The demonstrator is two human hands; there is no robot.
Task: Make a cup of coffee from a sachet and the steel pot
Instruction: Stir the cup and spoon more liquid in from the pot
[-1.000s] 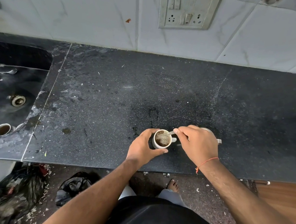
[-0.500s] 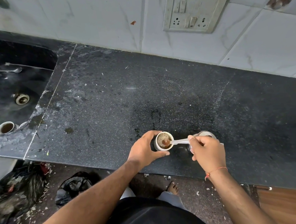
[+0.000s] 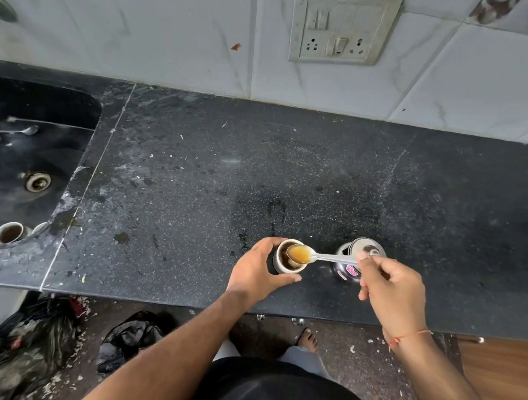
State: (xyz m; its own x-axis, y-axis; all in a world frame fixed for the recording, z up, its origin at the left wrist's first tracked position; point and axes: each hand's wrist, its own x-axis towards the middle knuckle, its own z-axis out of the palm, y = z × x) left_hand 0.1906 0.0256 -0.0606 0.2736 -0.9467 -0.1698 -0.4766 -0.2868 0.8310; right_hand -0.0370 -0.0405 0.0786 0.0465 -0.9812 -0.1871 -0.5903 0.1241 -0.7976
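Left hand (image 3: 257, 273) wrapped round coffee cup (image 3: 286, 257); right hand (image 3: 390, 287) pinching spoon (image 3: 313, 254), brown liquid in bowl, over cup. Steel pot (image 3: 357, 260) just beyond right fingers. Risk: tilt drips onto counter; knuckles nudge pot.

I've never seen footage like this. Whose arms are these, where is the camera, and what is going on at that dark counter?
There is no machine here: these are a person's own arms, filmed by one wide-angle camera worn on the head, looking forward and down. The left hand curls around a small white cup of brown coffee standing on the black counter. The fingers of the right hand pinch the handle of a spoon, whose bowl, filled with brown liquid, is raised over the cup. Just right of the cup stands the steel pot. At far left is a sink holding another cup. A switchboard sits on the tiled wall.
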